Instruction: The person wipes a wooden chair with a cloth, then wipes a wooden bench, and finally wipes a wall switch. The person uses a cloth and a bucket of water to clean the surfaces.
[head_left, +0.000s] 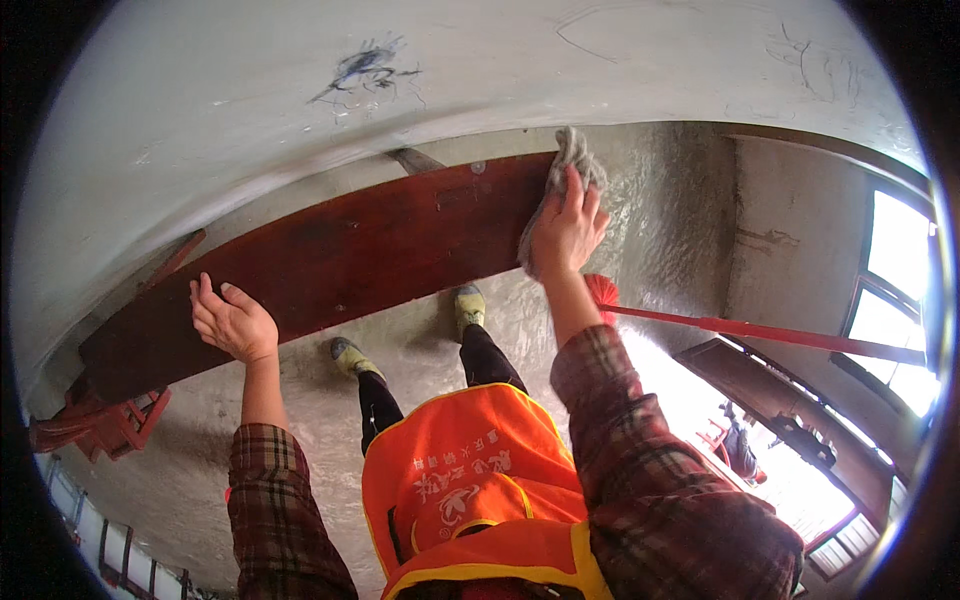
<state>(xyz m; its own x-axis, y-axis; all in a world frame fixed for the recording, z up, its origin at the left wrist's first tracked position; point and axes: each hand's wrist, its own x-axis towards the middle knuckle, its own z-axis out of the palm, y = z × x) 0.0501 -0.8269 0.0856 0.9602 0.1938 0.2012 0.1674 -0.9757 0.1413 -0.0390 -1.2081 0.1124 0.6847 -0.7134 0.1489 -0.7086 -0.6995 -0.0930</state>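
Note:
A long, narrow dark-red wooden tabletop (360, 244) stretches before me, close along the wall. My right hand (570, 229) presses a grey cloth (576, 161) against its right end, and part of the cloth hangs over that edge. Over the left part of the wood is my left hand (234, 321), empty, palm turned partly up and fingers a little apart. Whether it touches the surface I cannot tell.
Scribbles mark the pale wall (480, 67). Red wooden furniture (124, 424) stands under the left end. A round red brush (602, 292) with a long red handle (750, 330) is at right, near a bright doorway (660, 375). My shoes (469, 304) are on the concrete floor (420, 352).

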